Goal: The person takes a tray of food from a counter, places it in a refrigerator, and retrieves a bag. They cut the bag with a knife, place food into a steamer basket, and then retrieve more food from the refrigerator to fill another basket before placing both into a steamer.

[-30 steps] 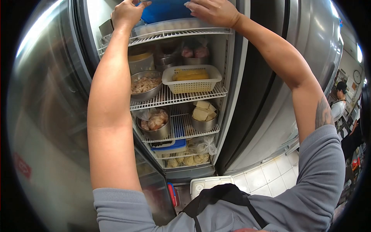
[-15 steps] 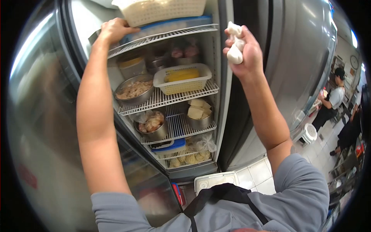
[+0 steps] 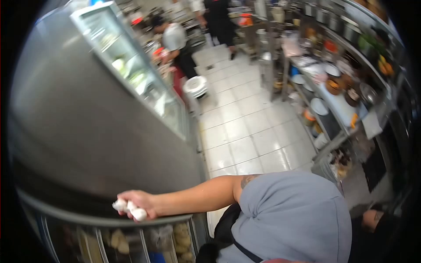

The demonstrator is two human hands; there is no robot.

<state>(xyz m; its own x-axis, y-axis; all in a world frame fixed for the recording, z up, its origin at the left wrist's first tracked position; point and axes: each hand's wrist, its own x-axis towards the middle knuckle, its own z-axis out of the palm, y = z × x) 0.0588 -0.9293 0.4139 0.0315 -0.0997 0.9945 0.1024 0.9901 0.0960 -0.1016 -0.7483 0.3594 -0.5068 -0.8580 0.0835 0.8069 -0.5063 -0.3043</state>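
Observation:
My right hand point(image 3: 142, 204) is closed around a bunched white item point(image 3: 130, 209), which looks like a cloth or plastic bag; blur hides what it is. The hand is at the lower left, beside the front edge of the open fridge point(image 3: 153, 221). Below it, the fridge's shelves hold pale food pieces point(image 3: 119, 242), a clear plastic bag point(image 3: 160, 236) and round pale items point(image 3: 182, 241). My left hand is out of the frame.
A steel cabinet point(image 3: 87, 118) stands at the left, with a glass-door cooler point(image 3: 136, 74) beyond. Two co-workers point(image 3: 175, 39) point(image 3: 217, 19) stand at the back. White buckets point(image 3: 195, 87) sit on the tiled floor point(image 3: 245, 131). Loaded shelving point(image 3: 337, 94) lines the right.
The view has swung right, away from the fridge interior toward the kitchen. My left hand, earlier at the upper fridge shelf, has left the frame. My right hand still holds the white item.

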